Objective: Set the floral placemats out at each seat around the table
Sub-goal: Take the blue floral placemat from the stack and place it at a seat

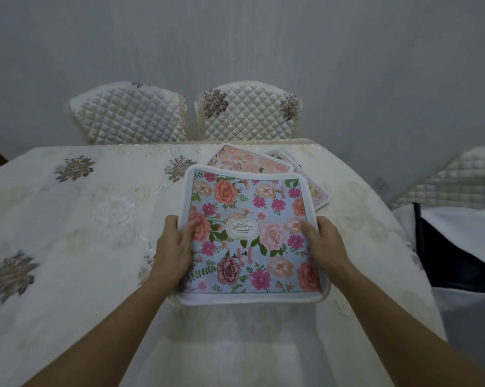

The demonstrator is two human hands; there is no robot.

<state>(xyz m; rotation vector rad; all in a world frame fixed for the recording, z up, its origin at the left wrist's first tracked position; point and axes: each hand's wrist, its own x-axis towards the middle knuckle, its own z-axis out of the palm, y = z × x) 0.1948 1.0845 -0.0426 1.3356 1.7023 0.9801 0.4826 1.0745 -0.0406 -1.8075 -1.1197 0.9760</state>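
A blue floral placemat (249, 219) with a white border and an oval label in its middle is held over the near part of the table. My left hand (175, 247) grips its left edge, thumb on top. My right hand (323, 241) grips its right edge the same way. Behind it lies a pink floral placemat (247, 160), partly covered by the blue one. A third placemat (316, 191) with a patterned border pokes out from under the pink one on the right.
The table (68, 219) wears a cream embroidered cloth. Two quilted chair backs (129, 115) (249, 115) stand at the far side against the grey wall. Another quilted chair (453, 182) is at the right, with dark and white fabric (459, 247) beside it.
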